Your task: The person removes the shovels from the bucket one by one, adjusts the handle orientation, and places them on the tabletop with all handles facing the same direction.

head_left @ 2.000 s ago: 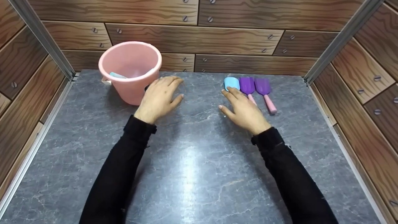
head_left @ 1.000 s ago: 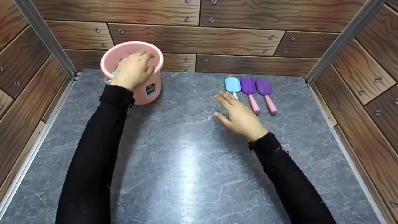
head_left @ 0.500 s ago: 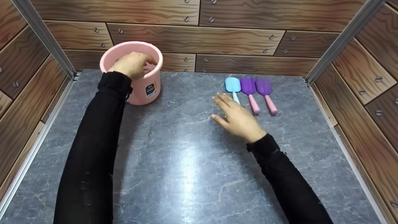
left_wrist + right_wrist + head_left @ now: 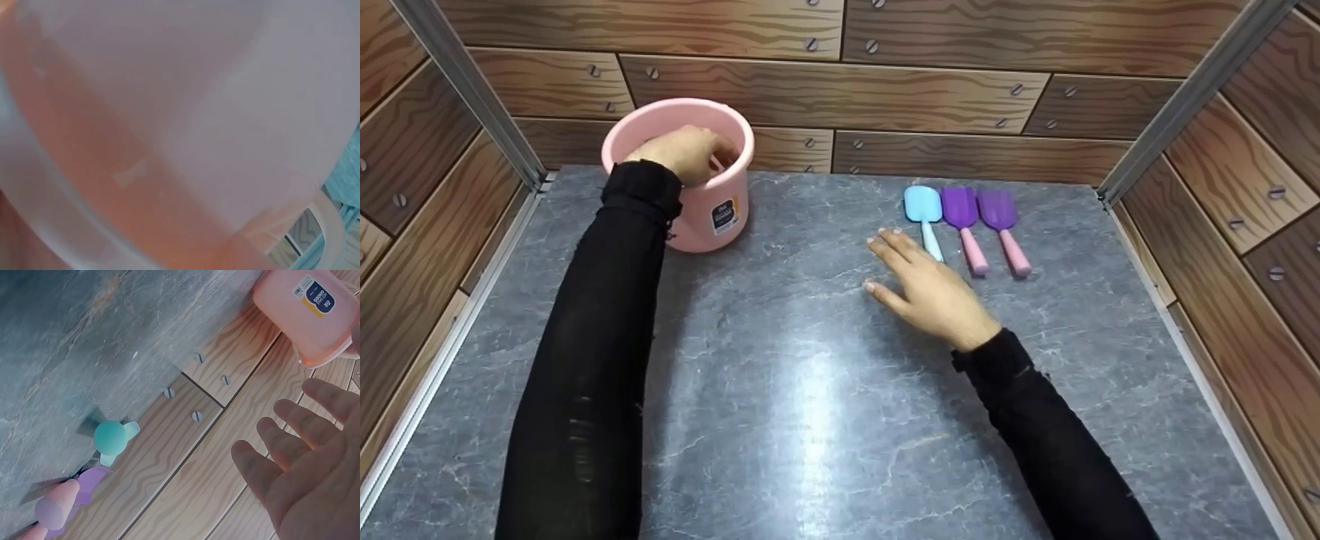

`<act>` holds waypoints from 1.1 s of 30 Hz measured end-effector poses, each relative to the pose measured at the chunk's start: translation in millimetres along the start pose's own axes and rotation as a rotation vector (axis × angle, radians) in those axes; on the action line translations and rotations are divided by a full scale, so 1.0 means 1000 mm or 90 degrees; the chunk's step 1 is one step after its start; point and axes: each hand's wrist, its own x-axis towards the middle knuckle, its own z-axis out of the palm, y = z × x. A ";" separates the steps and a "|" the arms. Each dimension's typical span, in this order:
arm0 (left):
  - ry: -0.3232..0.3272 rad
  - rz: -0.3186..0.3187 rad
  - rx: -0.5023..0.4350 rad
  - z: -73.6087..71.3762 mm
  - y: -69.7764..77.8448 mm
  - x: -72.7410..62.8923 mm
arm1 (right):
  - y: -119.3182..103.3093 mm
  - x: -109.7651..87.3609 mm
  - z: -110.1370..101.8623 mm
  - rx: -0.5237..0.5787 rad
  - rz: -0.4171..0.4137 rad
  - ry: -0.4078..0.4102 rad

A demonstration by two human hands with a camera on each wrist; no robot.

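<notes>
My left hand (image 4: 679, 154) reaches down over the near rim into a pink bucket (image 4: 697, 229) at the back left. Its fingers are mostly hidden inside, and I cannot tell what they hold. Pale pink bucket wall (image 4: 185, 129) fills most of the left wrist view. Over the table, my right hand (image 4: 934, 292) hovers with spread, straight fingers and holds nothing. Just beyond it lies a light blue toy shovel (image 4: 922, 204), its handle end partly covered by that hand. Beside this one are two purple shovels, a middle one (image 4: 958, 208) and a right one (image 4: 997, 210), both pink-handled.
A grey marbled tabletop (image 4: 780, 315) lies under everything. Wood-patterned walls (image 4: 930, 97) close off the back and both sides, with metal posts (image 4: 1192, 90) at the corners. In the right wrist view the bucket's label (image 4: 318, 299) shows.
My left hand went from beside the bucket's front up over its rim and down inside, covering the light blue thing seen there earlier. My right hand drew back slightly from the blue shovel.
</notes>
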 end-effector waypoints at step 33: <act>0.204 -0.103 0.053 0.002 -0.007 -0.005 | 0.002 -0.004 -0.001 0.008 0.006 0.001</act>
